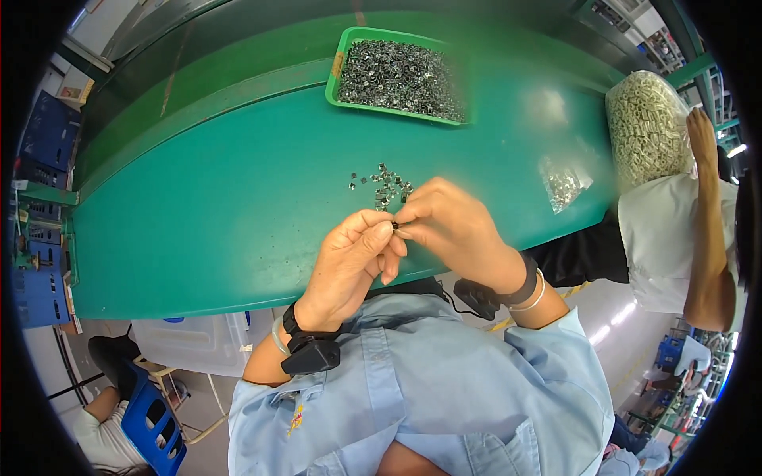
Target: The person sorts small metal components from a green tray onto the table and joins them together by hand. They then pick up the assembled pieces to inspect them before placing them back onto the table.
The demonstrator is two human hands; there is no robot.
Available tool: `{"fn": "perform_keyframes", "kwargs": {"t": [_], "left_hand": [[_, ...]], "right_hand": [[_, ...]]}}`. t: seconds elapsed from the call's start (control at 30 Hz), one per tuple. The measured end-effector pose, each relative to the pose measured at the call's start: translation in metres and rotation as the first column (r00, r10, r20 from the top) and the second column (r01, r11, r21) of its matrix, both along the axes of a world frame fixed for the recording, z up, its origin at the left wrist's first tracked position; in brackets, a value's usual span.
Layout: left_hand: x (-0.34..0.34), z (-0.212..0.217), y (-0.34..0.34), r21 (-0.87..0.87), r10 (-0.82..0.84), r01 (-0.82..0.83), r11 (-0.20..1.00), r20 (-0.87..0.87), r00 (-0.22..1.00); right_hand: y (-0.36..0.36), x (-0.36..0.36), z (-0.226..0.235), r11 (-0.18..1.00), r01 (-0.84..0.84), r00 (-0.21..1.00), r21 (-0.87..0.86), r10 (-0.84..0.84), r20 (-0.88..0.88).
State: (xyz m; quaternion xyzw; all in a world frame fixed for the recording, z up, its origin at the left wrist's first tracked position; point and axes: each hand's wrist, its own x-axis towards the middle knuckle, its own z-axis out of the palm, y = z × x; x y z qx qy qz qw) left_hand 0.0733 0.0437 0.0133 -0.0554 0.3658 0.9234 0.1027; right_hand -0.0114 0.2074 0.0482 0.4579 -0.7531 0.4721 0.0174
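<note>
My left hand [349,258] and my right hand [448,226] meet above the near edge of the green table [198,214]. Their fingertips pinch one tiny dark metal part [395,226] between them. Just beyond my fingers lies a small scatter of the same little metal parts [381,181] on the table top. Both wrists wear black bands, and my light blue sleeves fill the lower picture.
A green tray [341,59] heaped with small metal parts stands at the table's far side. A clear bag of parts [562,184] lies to the right. Another person in a white shirt [667,230] leans beside a big sack of pale pieces [644,127]. Blue crates stand left.
</note>
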Motion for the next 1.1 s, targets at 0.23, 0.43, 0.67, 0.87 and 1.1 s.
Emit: {"fn": "perform_keyframes", "kwargs": {"t": [0.23,0.43,0.67,0.87,1.1], "left_hand": [[0.000,0.007,0.000,-0.183,0.031,-0.028,0.983,0.010,0.999],[0.001,0.011,-0.002,-0.271,0.058,-0.051,0.961,0.017,0.998],[0.003,0.009,-0.004,-0.225,0.033,-0.033,0.974,-0.002,0.999],[0.004,0.000,-0.002,0.071,-0.027,0.032,0.997,-0.065,0.998],[0.003,-0.005,0.004,0.179,-0.054,0.063,0.982,-0.057,0.997]], "right_hand": [[-0.002,0.000,-0.009,0.998,0.027,0.993,-0.048,-0.032,-0.111],[-0.004,0.000,-0.011,0.998,0.045,0.990,-0.034,-0.049,-0.133],[-0.002,0.004,-0.008,1.000,0.031,0.986,-0.006,-0.031,-0.161],[-0.002,0.014,-0.006,0.997,0.027,0.996,-0.077,-0.034,-0.086],[0.001,0.018,-0.010,0.992,0.047,0.999,-0.114,-0.047,0.002]]}}
